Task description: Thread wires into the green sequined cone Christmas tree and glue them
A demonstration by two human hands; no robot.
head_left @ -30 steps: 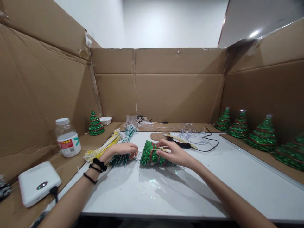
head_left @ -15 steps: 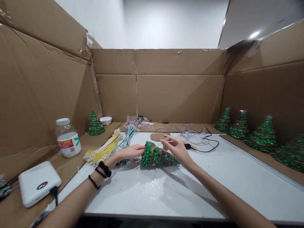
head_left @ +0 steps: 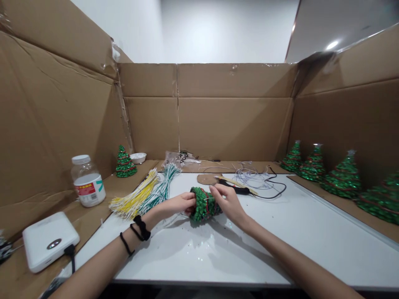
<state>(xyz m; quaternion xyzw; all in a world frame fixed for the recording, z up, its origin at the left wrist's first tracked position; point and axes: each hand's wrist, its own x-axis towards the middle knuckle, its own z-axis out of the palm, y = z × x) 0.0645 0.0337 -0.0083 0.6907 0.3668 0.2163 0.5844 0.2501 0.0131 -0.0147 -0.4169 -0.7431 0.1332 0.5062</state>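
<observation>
A small green Christmas tree [head_left: 202, 209] with a red garland lies on its side above the white table. My left hand [head_left: 182, 203] is closed on its wide base at the left, with some fingertips hidden behind the base. My right hand [head_left: 229, 203] is at the tree's right side, thumb and forefinger pinched together. A thin white wire [head_left: 209, 198] runs from those fingertips across the green surface; its far end is too small to make out. The right hand covers the tree's narrow end.
Yellow wire bundles [head_left: 140, 193] and green ones [head_left: 163, 187] lie left. A black-handled hot tool [head_left: 238, 189] with a cord rests behind my right hand, near loose wires [head_left: 252, 176]. Finished trees [head_left: 341, 176] stand right. A jar [head_left: 89, 182] and a white power bank [head_left: 51, 241] are left.
The tree has turned so its base faces more toward me and its tip is hidden. My right hand has come down to the tree with the thin white wire. The black-handled tool is now uncovered.
</observation>
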